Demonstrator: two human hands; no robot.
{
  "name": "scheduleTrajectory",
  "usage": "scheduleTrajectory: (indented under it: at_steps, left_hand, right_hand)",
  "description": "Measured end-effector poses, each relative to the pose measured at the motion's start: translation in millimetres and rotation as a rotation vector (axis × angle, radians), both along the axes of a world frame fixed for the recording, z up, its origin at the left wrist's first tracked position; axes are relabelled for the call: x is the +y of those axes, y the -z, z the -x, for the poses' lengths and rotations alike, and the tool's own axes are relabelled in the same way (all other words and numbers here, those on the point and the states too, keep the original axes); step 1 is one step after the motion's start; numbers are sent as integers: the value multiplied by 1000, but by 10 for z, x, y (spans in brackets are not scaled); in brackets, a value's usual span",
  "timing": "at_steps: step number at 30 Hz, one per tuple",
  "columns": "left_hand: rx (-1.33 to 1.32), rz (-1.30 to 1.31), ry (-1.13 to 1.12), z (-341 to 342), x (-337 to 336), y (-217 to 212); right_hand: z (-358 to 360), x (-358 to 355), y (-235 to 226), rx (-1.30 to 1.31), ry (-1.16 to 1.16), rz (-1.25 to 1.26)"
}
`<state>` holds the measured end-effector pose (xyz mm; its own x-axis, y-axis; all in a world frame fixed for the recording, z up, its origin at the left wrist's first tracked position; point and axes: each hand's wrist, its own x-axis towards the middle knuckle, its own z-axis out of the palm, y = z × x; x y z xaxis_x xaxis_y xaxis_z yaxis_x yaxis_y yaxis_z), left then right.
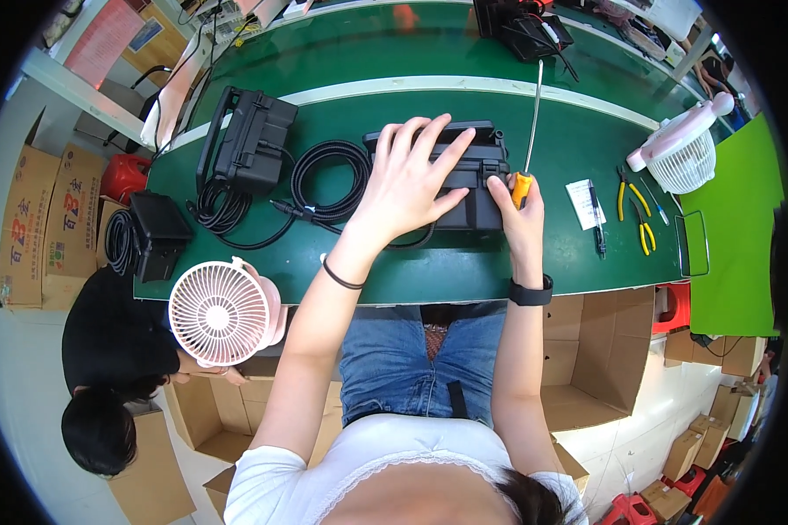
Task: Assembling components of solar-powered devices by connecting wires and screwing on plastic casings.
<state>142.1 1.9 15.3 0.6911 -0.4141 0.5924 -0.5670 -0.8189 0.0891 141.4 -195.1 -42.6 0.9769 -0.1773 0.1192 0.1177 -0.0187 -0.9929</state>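
Nearest the lens, left hand (409,179) is spread flat, fingers apart, on a black boxy unit (464,179) at frame centre; right hand (518,208) is clamped on an orange-handled screwdriver (529,131). Unit judged rigid, fairly heavy; best gripped by its edges. Brown printed cartons (39,227) are stacked far left.

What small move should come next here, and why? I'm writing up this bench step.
Probably seat the screwdriver tip in a fastener. The right hand grips its orange handle beside the black unit, shaft pointing away, while the left hand lies flat on top, steadying it.
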Motion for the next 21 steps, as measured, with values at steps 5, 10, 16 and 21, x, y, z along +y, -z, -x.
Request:
scheduleTrajectory:
  at_steps: [5,10,16,21]
  left_hand:
    - [24,3,-60,-137,15,75]
    - [14,131,-85,-176,13,153]
    - [-44,309,-346,-183,31,289]
    - [27,354,-347,-222,32,317]
  right_hand:
    - [-85,-84,61,-74,50,218]
    - [503,-184,-79,-100,125,194]
    - [1302,-234,-24,-204,16,686]
    - [1467,-209,-132,-141,17,813]
